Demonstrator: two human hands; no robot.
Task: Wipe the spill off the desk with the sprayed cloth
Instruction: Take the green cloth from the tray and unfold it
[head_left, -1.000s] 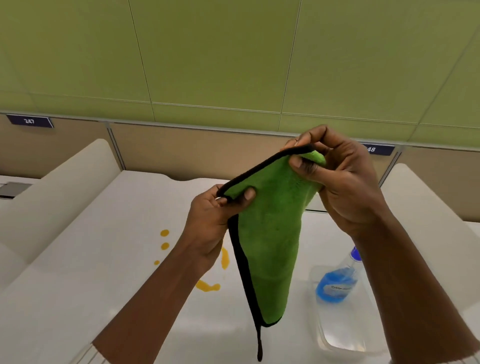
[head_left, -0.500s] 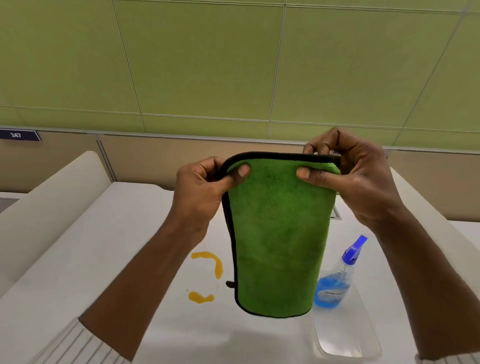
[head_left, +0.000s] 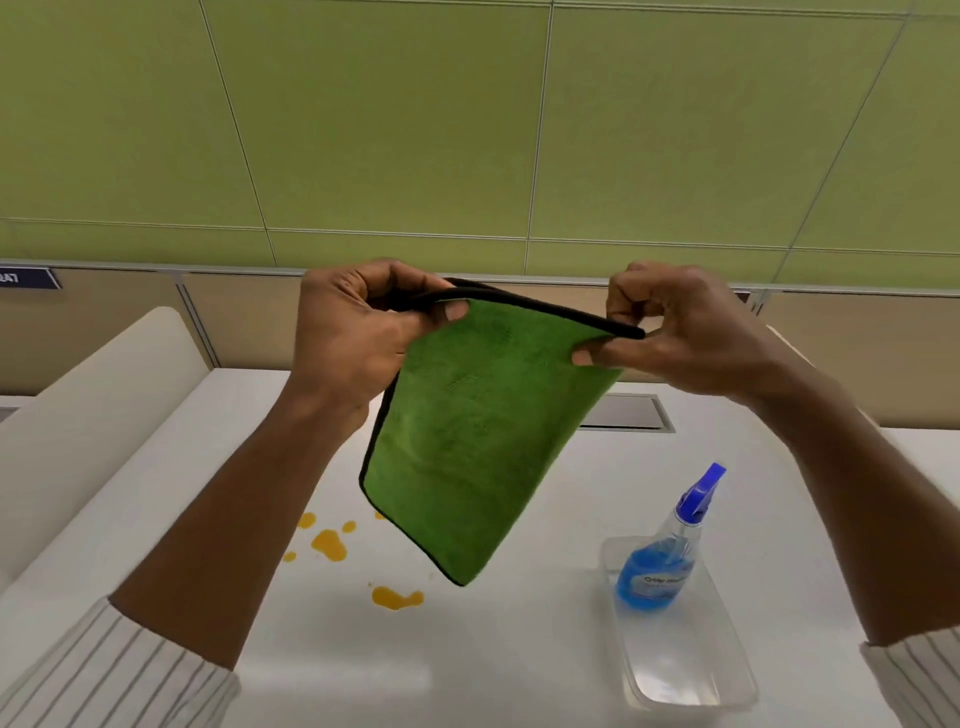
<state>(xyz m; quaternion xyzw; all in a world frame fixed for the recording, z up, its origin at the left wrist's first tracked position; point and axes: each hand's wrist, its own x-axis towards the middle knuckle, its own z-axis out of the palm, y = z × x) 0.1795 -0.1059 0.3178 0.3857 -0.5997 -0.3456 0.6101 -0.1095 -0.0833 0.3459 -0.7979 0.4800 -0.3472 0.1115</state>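
Note:
A green cloth (head_left: 478, 431) with a black hem hangs folded in the air above the white desk (head_left: 519, 665). My left hand (head_left: 358, 332) pinches its top left corner and my right hand (head_left: 680, 327) pinches its top right corner. The cloth hangs tilted, with its lower corner pointing down to the right. Under it, orange spill blots (head_left: 397, 597) lie on the desk, with more orange drops (head_left: 328, 543) to the left. The cloth hides part of the spill.
A spray bottle (head_left: 662, 553) with blue liquid and a blue nozzle lies in a clear plastic tray (head_left: 691, 670) at the right. White side dividers (head_left: 98, 395) flank the desk. A grey cable hatch (head_left: 628, 413) sits near the back panel.
Both hands have spread wider along the cloth's top hem and the cloth now hangs tilted. The view has shifted, with more of the spill showing at the left.

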